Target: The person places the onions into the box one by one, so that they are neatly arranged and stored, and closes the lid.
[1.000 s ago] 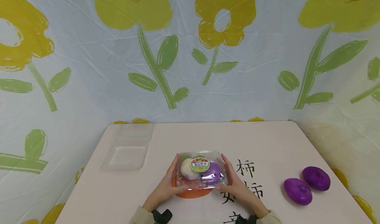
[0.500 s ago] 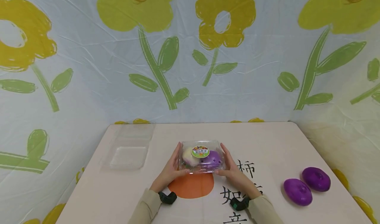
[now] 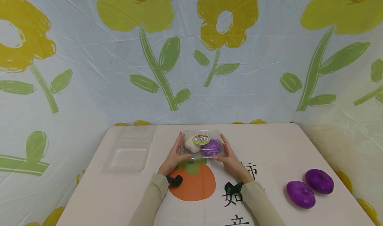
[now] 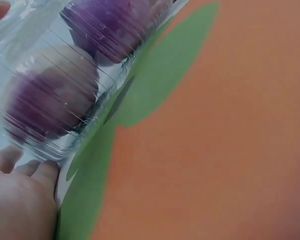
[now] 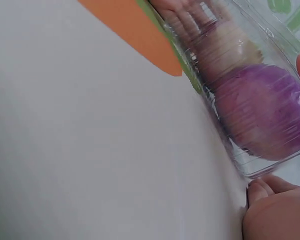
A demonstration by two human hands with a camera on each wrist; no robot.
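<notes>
A clear plastic clamshell box (image 3: 216, 134) with a round green label (image 3: 201, 139) is held between both hands over the upper part of the printed orange fruit. My left hand (image 3: 174, 155) grips its left end, and my right hand (image 3: 229, 157) grips the right end, thumbs at the front edge. Through the plastic show a whitish round vegetable with a purple flush (image 4: 52, 92) and a deeper purple one (image 5: 262, 112). The lid is down over them. Fingertips of each hand reach low around the box's ends in the wrist views.
An open clear plastic container (image 3: 127, 157) lies at the back left of the table. Two glossy purple round vegetables (image 3: 300, 194) sit side by side at the right. The tabletop (image 3: 98, 199) carries printed black characters, and a flowered cloth (image 3: 254, 96) hangs behind.
Both hands have carried the box away from the body toward the back of the table, uncovering more of the printed orange fruit. The container and the loose purple vegetables stay put.
</notes>
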